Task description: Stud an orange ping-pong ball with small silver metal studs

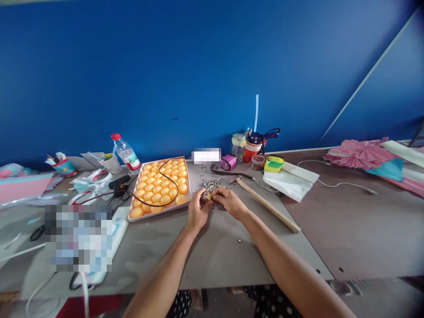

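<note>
Holding a small yellow piece (208,197) in the left hand's (198,210) fingers, just at the near edge of a heap of small metal beads (214,182). Right hand (230,203) has its fingers drawn in narrow at the same piece; from my end I can't tell if they grip it.

Surface (225,263) is grey, with a seam on the right and a browner panel (357,221) past it. One loose bead (239,240) sits nearer me than the hands. Hammer (270,206) lies right of the heap, wooden handle angled toward me. Left of the hands I see a white tray (188,187) with rows of rounded orange pieces (157,190), a dark cable (178,185) looped across it.

Behind: clear bottle (127,155) with red cap, left; magenta box (228,162), glass jar (238,150) and red cup (251,152) stuffed with tools, right of centre. White paper (294,182) right of those, pink pleated material (354,155) far right.

Plain blue wall (212,66) backs everything, pale diagonal strip (367,75) at right.
</note>
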Motion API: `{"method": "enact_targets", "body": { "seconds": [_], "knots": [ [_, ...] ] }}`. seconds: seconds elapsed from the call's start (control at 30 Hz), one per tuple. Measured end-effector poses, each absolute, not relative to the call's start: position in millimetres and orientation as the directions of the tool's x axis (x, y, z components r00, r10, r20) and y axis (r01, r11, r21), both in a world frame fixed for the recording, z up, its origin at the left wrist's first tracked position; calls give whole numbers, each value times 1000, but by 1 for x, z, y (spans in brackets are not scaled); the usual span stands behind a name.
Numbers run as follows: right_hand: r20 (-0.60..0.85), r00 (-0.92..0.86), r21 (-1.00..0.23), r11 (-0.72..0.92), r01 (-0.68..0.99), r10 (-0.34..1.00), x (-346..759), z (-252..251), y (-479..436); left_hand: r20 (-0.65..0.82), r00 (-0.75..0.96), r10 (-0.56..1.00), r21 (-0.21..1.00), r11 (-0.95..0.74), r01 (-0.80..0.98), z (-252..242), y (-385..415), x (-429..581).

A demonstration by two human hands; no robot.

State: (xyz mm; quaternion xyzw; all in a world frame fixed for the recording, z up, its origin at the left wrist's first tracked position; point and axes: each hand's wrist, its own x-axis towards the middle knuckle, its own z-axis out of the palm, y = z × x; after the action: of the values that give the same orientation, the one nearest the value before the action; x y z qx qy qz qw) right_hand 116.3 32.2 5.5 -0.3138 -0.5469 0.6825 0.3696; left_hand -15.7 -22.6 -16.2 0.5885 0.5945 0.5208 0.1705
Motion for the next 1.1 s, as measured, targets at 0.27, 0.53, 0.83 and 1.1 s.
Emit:
{"method": "enact_targets", "body": {
  "seconds": [0.27, 0.53, 0.83, 1.1],
  "knots": [
    [-24, -489, -981, -114, -155, 872, 114, 1, 32, 479, -210, 852, 766, -289, 575, -18, -26, -16],
    [37, -456, -999, 23, -35, 889, 113, 4, 30, 490, -177, 853, 747, -307, 590, -17, -27, -15],
    [67, -455, -997, 78, 5, 888, 119, 4, 37, 373, -231, 899, 854, -235, 464, -15, -25, -15],
    [308, -286, -551, 415, 724, 908, 143, -2, 54, 309, -338, 889, 936, -220, 276, -11, -21, -21]
  ]
}}
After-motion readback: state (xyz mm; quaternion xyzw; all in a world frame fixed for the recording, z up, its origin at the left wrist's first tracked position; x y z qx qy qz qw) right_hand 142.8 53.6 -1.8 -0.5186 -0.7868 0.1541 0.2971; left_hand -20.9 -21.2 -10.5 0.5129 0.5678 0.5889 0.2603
